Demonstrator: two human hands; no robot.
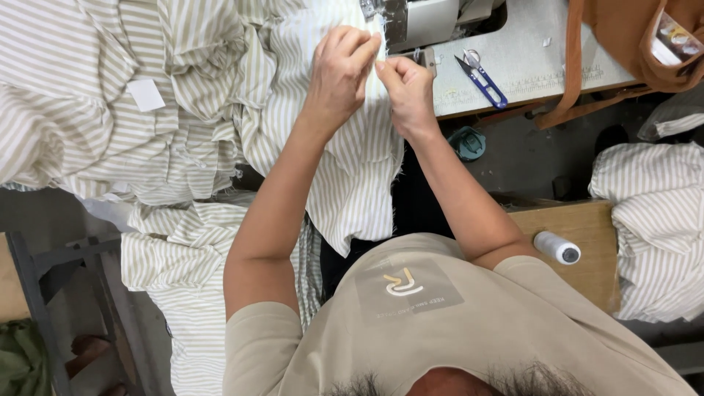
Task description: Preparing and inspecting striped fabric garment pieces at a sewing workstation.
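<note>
Head view | left hand (pixel 339 77) and right hand (pixel 405 92) pinch striped fabric (pixel 352 169) together | cloth trails toward 6 o'clock | blue snips (pixel 480 77) at 3 o'clock

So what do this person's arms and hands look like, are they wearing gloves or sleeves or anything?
No gloves. The left hand and right hand are bare, with no rings, watch or bracelet showing. Both forearms are uncovered up to the short sleeves of a beige T-shirt, which has a darker square patch with a pale emblem on the chest.
</note>
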